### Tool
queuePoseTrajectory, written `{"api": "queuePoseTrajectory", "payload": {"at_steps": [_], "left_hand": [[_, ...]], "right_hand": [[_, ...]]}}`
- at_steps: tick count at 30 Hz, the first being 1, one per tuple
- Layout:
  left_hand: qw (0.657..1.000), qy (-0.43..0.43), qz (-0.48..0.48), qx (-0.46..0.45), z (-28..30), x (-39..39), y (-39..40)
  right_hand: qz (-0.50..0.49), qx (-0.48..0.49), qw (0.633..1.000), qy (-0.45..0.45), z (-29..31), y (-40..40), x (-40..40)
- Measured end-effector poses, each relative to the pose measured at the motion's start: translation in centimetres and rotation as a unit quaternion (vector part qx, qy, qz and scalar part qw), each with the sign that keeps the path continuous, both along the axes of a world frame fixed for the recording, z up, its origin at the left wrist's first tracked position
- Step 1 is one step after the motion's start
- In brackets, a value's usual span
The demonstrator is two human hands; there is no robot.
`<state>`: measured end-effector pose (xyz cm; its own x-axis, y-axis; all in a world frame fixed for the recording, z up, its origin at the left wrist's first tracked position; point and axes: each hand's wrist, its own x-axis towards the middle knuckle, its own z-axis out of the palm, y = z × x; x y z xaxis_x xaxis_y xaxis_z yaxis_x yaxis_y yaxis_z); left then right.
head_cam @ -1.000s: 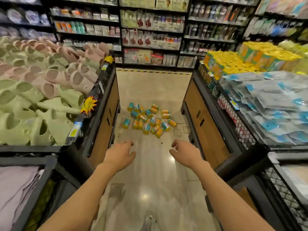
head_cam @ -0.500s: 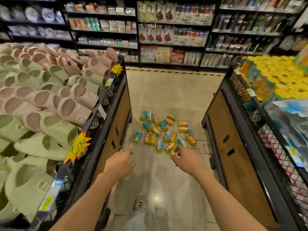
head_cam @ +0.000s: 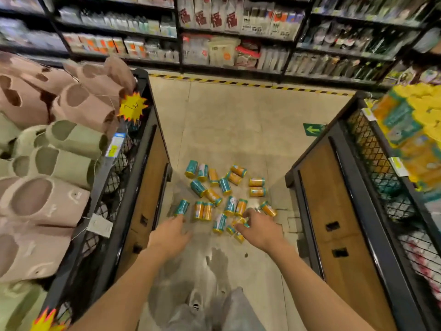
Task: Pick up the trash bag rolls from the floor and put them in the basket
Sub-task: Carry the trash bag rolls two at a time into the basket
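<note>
Teal and orange cylindrical trash bag rolls (head_cam: 222, 194) lay scattered on the beige tiled floor (head_cam: 238, 130) in the head view, my left hand (head_cam: 170, 235) loosely spread near one, my right hand (head_cam: 259, 229) reaching, grip unclear, so grasping seemed next.

One cam only, head-worn, wide-angle w/ bent edges; it looks fwd and down along a shop aisle floor (head_cam: 238, 130) from standing height. Both forearms enter from the bottom edge, black display bins (head_cam: 143, 163) flank the left and right sides, and wall shelving (head_cam: 238, 32) runs across the top, farthest off. No 2nd view, so no overlap.
</note>
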<state>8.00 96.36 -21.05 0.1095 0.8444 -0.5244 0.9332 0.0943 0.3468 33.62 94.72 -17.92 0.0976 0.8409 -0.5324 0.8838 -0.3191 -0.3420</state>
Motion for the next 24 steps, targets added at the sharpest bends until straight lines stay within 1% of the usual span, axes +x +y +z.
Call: {"api": "queuePoseTrajectory", "payload": {"at_steps": [5, 8, 11, 14, 17, 20, 21, 24], "left_hand": [[0.998, 0.024, 0.029, -0.041, -4.4, 0.9, 9.1], [0.996, 0.015, 0.069, -0.058, -8.9, 1.3, 13.8], [0.991, -0.012, 0.105, -0.087, -15.2, 1.7, 17.8], [0.977, -0.059, 0.170, -0.112, -23.9, 2.1, 20.9], [0.961, -0.101, 0.228, -0.121, -34.1, 2.4, 23.3], [0.931, -0.166, 0.291, -0.144, -44.8, 2.7, 25.4], [0.926, -0.172, 0.302, -0.148, -48.0, 2.9, 26.0], [0.926, -0.168, 0.304, -0.149, -57.5, 3.1, 26.9]], "right_hand": [[0.015, -0.023, 1.000, 0.012, -5.9, 9.4, 0.9], [0.012, -0.037, 0.999, 0.015, -10.9, 14.5, 1.4], [-0.018, -0.055, 0.998, 0.036, -17.2, 18.6, 1.6], [-0.077, -0.081, 0.991, 0.080, -25.8, 21.8, 0.9], [-0.152, -0.097, 0.975, 0.128, -35.8, 24.0, -0.4], [-0.213, -0.112, 0.955, 0.171, -46.5, 25.5, -1.8], [-0.228, -0.113, 0.950, 0.181, -49.9, 25.9, -2.3], [-0.263, -0.108, 0.940, 0.189, -59.2, 26.7, -3.6]]}}
